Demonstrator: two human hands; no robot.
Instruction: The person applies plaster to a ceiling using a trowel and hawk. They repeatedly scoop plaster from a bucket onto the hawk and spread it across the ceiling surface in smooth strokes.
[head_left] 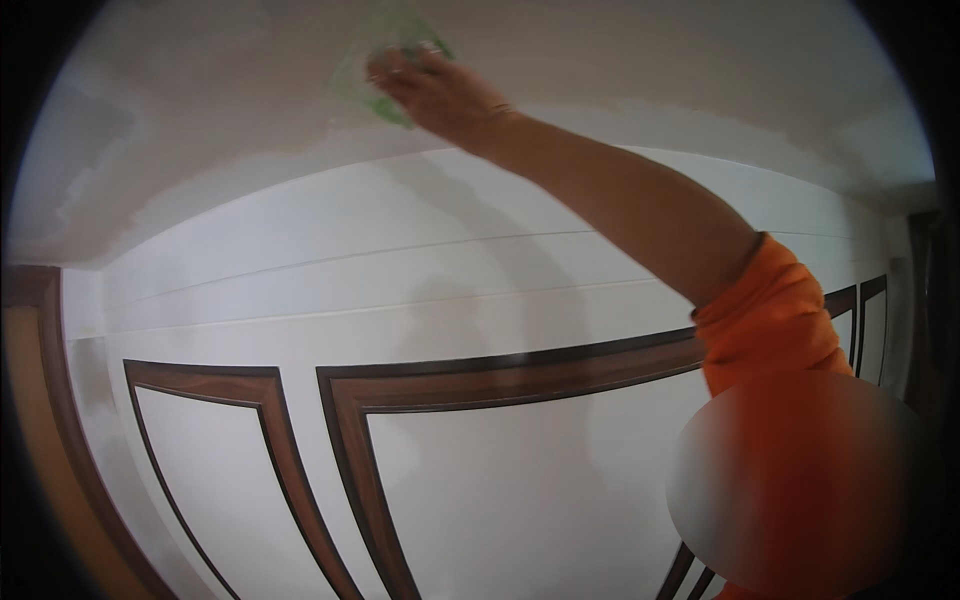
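My right arm, in an orange sleeve, reaches up from the right. At its end my right hand (pixel 440 95) is raised to the ceiling (pixel 640 60), fingers bent and closed on a green pad (pixel 392 108). The pad is smeared by motion and looks partly see-through, so its exact kind cannot be made out. It appears to lie against the ceiling surface. Uneven pale and brownish-grey patches cover the ceiling around it. My left hand is out of the picture.
Below the ceiling runs a white wall (pixel 300 260) with thin horizontal grooves. Dark brown wooden frame mouldings (pixel 520 380) border its white panels. A brown door frame (pixel 45 340) stands at the left. A blurred oval covers the lower right.
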